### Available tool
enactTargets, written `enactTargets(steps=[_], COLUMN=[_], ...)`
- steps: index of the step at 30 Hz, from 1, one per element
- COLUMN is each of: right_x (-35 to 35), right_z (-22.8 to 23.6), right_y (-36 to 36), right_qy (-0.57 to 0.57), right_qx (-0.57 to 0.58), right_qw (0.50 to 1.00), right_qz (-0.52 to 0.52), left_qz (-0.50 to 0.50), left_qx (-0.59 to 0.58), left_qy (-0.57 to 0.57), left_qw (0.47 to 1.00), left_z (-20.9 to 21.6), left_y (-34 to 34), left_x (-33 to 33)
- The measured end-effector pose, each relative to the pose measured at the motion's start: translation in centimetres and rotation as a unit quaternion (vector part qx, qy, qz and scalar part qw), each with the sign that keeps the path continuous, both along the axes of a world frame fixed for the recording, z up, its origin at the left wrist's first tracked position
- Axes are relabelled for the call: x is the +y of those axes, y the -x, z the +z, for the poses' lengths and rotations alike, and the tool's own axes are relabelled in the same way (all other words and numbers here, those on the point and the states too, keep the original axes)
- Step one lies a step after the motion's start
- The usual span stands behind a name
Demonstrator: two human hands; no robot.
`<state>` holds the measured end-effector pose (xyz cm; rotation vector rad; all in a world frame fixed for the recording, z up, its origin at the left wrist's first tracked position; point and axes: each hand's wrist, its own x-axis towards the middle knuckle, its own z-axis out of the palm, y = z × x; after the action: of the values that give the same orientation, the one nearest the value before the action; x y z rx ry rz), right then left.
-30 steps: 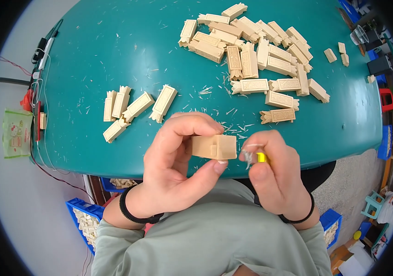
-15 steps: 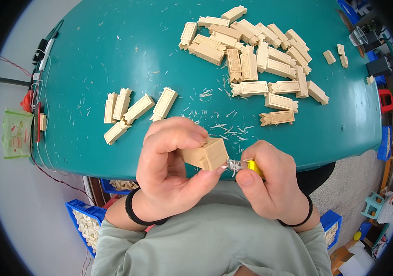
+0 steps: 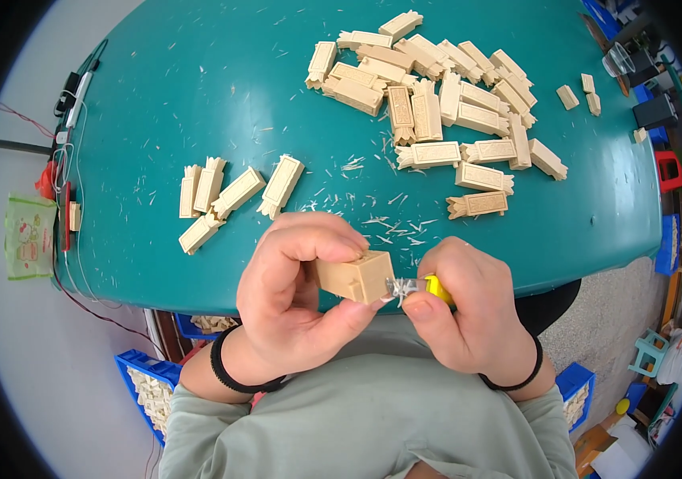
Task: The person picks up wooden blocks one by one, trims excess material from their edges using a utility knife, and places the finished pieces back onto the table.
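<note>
My left hand (image 3: 297, 295) is closed around a cream-coloured, box-shaped block (image 3: 357, 275), its plain square end turned to the right. In my right hand (image 3: 472, 307) is a small yellow-handled knife (image 3: 435, 289), gripped between thumb and fingers. Its short metal blade touches the block's right edge by my left thumb, and pale shavings cling to the blade. Most of the handle is hidden inside the fist. Beyond my hands, thin shavings (image 3: 393, 227) are scattered over the green table (image 3: 141, 104).
Several carved cream blocks (image 3: 428, 154) with jagged ends cluster at the far right of centre. A smaller group (image 3: 239, 190) lies left. Three little pieces (image 3: 568, 97) sit near the right edge. Blue crates (image 3: 149, 387) of pale parts stand below. A power strip (image 3: 79, 100) runs along the left edge.
The block has turned slightly in my left hand. The knife blade has shifted a little left and stays at the block's edge. The view has moved slightly.
</note>
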<state>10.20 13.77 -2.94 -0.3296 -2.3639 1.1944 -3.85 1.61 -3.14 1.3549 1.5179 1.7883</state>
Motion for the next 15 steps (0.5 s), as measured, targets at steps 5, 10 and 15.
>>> enactTargets(steps=[5,10,15], right_x=[0.14,0.33,0.4], right_z=[-0.26,-0.56,-0.87], right_y=[0.17,0.23,0.24], right_qy=[-0.022,-0.028,-0.03], right_qx=[0.016,0.016,0.015], right_qw=[1.0,0.999,0.999], right_qz=[-0.003,-0.012,-0.023], left_qz=[0.0,-0.032,-0.037], left_qx=[-0.018,0.017,-0.042], left_qy=[0.026,0.057,0.067], left_qw=[0.999,0.998,0.996], left_z=[0.18,0.08,0.14], left_y=[0.09,0.4,0.14], left_x=[-0.31,-0.35,-0.31])
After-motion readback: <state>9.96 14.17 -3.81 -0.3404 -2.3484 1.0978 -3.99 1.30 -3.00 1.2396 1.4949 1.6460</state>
